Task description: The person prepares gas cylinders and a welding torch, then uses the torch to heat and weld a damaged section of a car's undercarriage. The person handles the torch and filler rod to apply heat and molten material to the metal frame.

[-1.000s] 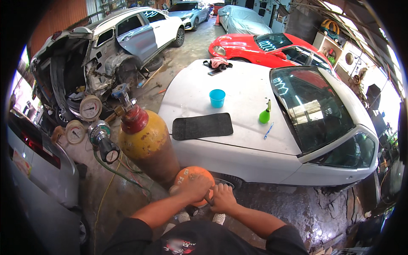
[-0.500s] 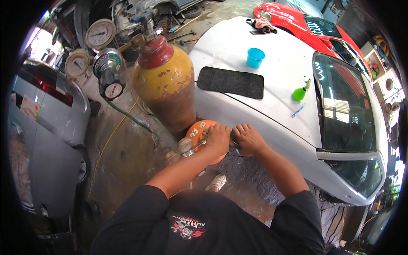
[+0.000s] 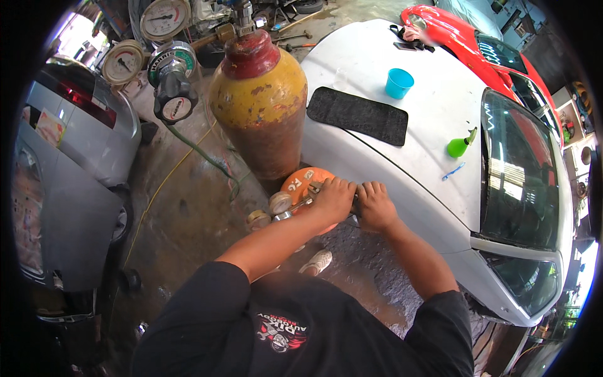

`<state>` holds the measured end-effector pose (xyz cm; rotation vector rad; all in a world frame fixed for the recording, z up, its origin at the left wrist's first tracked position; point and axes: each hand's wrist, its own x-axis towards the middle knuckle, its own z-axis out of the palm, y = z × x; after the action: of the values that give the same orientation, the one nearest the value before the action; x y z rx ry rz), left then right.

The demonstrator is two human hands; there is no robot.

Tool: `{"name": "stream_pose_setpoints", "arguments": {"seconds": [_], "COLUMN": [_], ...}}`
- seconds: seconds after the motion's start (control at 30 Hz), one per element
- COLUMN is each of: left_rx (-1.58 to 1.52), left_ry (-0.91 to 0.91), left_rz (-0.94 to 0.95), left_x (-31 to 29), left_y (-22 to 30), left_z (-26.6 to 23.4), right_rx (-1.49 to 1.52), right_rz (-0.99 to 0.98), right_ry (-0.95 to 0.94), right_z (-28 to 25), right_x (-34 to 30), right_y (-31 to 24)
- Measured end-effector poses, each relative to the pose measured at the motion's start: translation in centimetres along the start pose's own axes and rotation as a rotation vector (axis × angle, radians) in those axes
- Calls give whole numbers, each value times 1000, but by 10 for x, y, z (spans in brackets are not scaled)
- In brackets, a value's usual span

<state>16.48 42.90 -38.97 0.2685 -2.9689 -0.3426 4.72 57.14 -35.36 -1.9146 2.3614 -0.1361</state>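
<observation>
Low in front of me stands an orange gas cylinder (image 3: 301, 181), its top partly covered by my hands. What looks like a metal wrench (image 3: 315, 188) lies across its valve area, its jaw end showing beside my left knuckles. My left hand (image 3: 336, 200) is closed round the wrench near the jaw. Just to the right, my right hand (image 3: 375, 208) is closed on the same handle, close beside the left. A regulator with round gauges (image 3: 280, 202) sits at the cylinder's left side, next to my left forearm. The valve itself is hidden under my hands.
A tall yellow and brown gas cylinder (image 3: 260, 113) with a gauge regulator (image 3: 176, 81) rises at left. A green hose (image 3: 204, 154) runs down to the floor. The white car (image 3: 433, 188) at right carries a black mat (image 3: 358, 116), blue cup (image 3: 399, 83) and green spray bottle (image 3: 460, 144).
The view has shifted, so the scene sits farther right. Both hands keep their hold on the wrench; the right hand is slightly nearer to me relative to the orange cylinder.
</observation>
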Motion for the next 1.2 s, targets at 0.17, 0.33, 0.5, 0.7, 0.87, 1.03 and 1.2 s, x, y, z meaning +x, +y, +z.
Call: {"name": "stream_pose_setpoints", "arguments": {"seconds": [0.17,0.33,0.5,0.7,0.87,1.03,1.2], "left_rx": [55,58,-153,-188,-413,-458,-419], "left_ry": [-6,-16,29,-21,112,88,7], "left_rz": [-126,-297,-679,-542,-228,-632,-928], "left_x": [4,16,36,23,-42,-170,-271], "left_y": [-1,8,4,-27,-49,-103,-104], "left_z": [14,8,2,-4,-106,-157,-131], "right_rx": [-30,-61,-221,-370,-289,-20,167], "right_rz": [-135,-306,-654,-401,-127,215,355], "right_ry": [9,40,-154,-318,-190,-111,-163], "right_z": [5,4,-23,-32,-26,-15,-1], "right_x": [20,46,131,127,48,-16,-30], "right_y": [17,41,68,35,23,-40,-82]}}
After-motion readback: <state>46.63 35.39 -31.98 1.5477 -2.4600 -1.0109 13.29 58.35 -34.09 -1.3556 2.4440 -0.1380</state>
